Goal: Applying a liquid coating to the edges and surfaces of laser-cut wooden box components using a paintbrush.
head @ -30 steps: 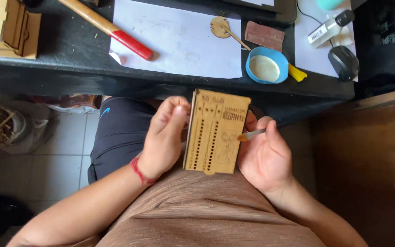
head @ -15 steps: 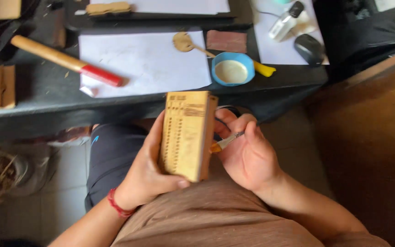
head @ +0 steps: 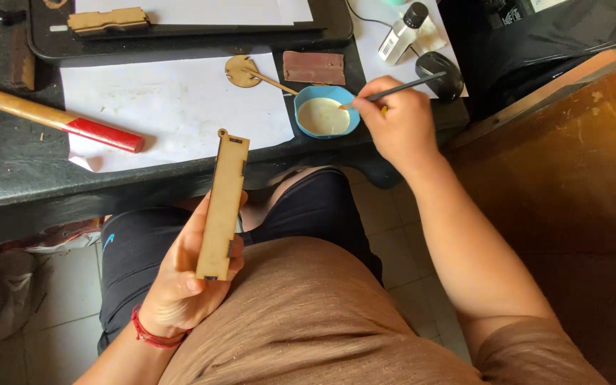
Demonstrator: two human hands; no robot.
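Observation:
My left hand (head: 183,285) grips a thin wooden laser-cut panel (head: 222,203), turned edge-on and held over my lap, just below the desk's front edge. My right hand (head: 393,125) is stretched out to the desk and holds a thin brush (head: 393,90). The brush tip rests in a small blue bowl (head: 326,114) of pale cream liquid.
On the black desk (head: 30,189) lie a white paper sheet (head: 172,107), a red-handled hammer (head: 51,121), a small round wooden piece (head: 244,71), a brown block (head: 314,68), a white bottle (head: 402,32) and a dark mouse (head: 440,71). A black tray (head: 180,36) sits behind. A brown cabinet (head: 579,185) stands right.
My right hand left the panel and reached up to the blue bowl with the brush. The left hand turned the panel edge-on and lowered it slightly.

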